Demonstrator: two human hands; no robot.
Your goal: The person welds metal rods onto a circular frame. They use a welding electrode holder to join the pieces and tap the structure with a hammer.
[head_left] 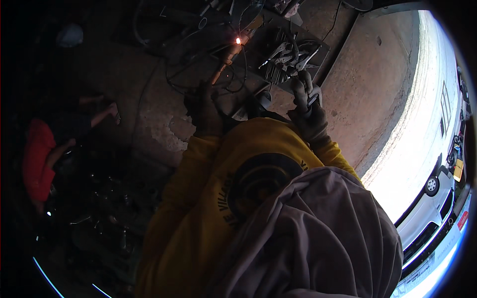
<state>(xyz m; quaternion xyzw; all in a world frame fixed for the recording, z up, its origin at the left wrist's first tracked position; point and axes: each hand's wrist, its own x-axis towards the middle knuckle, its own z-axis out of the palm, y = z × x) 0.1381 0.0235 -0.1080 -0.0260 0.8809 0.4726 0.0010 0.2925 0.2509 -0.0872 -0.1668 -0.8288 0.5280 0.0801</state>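
Observation:
My left hand [203, 110], in a dark work glove, is closed at the near end of a long orange-brown bar [228, 59]. A small bright glow [238, 40] shows beside the bar's far part. Shadow hides how the fingers meet the bar. My right hand [309, 111], also gloved, has its fingers curled round a grey metal piece [313, 97] whose kind I cannot make out. Just beyond it, several locking pliers [285, 55] lie in a heap on a dark metal table [322, 53].
Dark cables [174, 84] loop left of the bar. At the left, a person in a red shirt [39, 159] is low down beside dark clutter [107, 213]. Concrete floor [370, 64] stretches right toward a sunlit strip and a parked white car [427, 213].

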